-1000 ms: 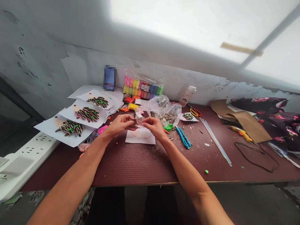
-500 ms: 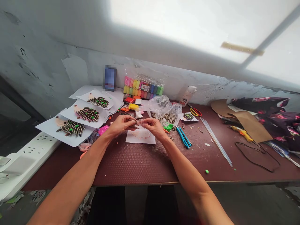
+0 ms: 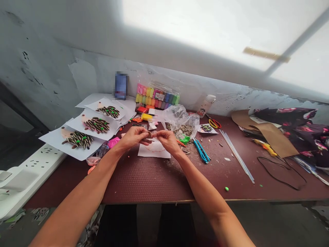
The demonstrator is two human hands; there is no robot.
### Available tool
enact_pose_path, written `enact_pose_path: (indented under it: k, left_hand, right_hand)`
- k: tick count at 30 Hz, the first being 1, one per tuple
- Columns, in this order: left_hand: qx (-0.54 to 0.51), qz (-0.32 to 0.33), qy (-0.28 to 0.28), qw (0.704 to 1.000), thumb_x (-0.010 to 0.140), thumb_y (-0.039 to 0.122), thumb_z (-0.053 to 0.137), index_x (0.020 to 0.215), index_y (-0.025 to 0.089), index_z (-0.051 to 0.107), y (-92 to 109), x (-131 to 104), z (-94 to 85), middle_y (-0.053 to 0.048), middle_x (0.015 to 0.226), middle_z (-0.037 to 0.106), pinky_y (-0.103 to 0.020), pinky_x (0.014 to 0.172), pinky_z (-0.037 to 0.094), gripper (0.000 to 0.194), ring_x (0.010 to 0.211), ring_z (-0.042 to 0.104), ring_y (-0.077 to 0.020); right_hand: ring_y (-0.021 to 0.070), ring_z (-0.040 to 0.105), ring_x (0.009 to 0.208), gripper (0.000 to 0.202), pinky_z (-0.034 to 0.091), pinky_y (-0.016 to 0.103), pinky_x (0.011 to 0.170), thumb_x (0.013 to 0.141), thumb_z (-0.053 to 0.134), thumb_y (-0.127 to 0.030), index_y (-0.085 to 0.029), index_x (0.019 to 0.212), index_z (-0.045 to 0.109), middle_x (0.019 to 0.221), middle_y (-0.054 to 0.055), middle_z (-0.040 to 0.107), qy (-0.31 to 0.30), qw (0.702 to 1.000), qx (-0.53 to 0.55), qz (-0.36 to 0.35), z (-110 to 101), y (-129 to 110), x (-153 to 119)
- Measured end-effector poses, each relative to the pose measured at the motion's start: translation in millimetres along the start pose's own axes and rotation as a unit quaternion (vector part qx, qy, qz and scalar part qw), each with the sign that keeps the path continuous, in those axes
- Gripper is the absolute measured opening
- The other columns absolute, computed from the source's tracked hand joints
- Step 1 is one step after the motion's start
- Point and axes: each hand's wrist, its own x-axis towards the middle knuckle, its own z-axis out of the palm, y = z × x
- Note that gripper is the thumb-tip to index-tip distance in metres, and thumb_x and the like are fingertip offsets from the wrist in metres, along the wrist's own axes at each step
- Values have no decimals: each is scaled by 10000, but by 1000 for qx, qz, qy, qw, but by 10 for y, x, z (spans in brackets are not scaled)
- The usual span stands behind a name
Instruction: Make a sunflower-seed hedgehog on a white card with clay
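Note:
My left hand [image 3: 136,138] and my right hand [image 3: 167,140] meet fingertip to fingertip above a white sheet [image 3: 154,154] with an orange-brown outline drawn on it. Both are pinched closed. Between the fingertips is a small brownish piece [image 3: 148,134], perhaps modelling clay; a bit of clear film seems to show at the right fingers. My hands hide most of the drawing. To the left lie finished-looking hedgehog pictures [image 3: 95,125] made with striped sunflower seeds and green bits. Loose sunflower seeds [image 3: 187,129] lie beside a clear plastic bag [image 3: 177,113] past my right hand.
Coloured clay packs [image 3: 158,96] lean on the wall near a bottle [image 3: 206,104]. Blue-handled pliers or cutter [image 3: 202,151], scissors [image 3: 214,122], clear glue sticks [image 3: 238,156] and a yellow glue gun [image 3: 268,148] lie to the right. A power strip [image 3: 33,175] stands at left.
My right fingers have shifted slightly left and lower, closer to my left fingertips. The brownish piece stays between them; nothing else on the table has visibly moved.

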Motion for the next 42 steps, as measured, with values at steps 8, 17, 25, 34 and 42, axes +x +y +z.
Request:
enact_pose_path:
  k: [8, 17, 25, 34, 42]
  left_hand:
    - [9, -10, -20, 1000, 620, 519, 887, 779, 123, 661, -28, 31, -18, -60, 790, 715, -387, 713, 647, 483, 711, 733, -207]
    - [4, -13, -7, 1000, 597, 602, 883, 774, 121, 647, -42, 39, -15, -68, 763, 719, -389, 693, 647, 565, 714, 745, -227]
    - [4, -12, -24, 1000, 601, 597, 884, 784, 114, 684, -40, 28, -13, -68, 757, 720, -408, 716, 652, 554, 696, 735, -219]
    - [9, -17, -24, 1000, 569, 643, 879, 764, 115, 695, 20, 9, 14, -56, 738, 704, -383, 685, 644, 592, 675, 728, -214]
    - [17, -5, -14, 1000, 589, 622, 875, 883, 143, 684, 65, -11, -18, -54, 811, 728, -297, 584, 602, 593, 683, 737, -205]
  right_hand:
    - [125, 567, 630, 358, 441, 241, 615, 755, 739, -530, -175, 715, 748, 652, -6, 674, -17, 999, -6, 28, -40, -6, 14]
    - [172, 639, 788, 269, 496, 302, 765, 762, 763, -443, -189, 849, 780, 886, 56, 769, -4, 1000, 22, 8, 2, 1, -15]
    - [172, 644, 827, 242, 499, 290, 768, 762, 787, -432, -201, 832, 766, 870, 44, 739, 35, 999, 0, -16, 63, -28, -54]
    - [155, 598, 763, 195, 494, 293, 758, 823, 738, -387, -206, 762, 701, 825, 25, 686, 43, 996, -55, -60, 82, -63, -78]
    - [159, 608, 754, 237, 483, 288, 744, 839, 711, -416, -195, 755, 702, 790, 27, 695, 27, 996, -64, -55, 37, -77, -53]
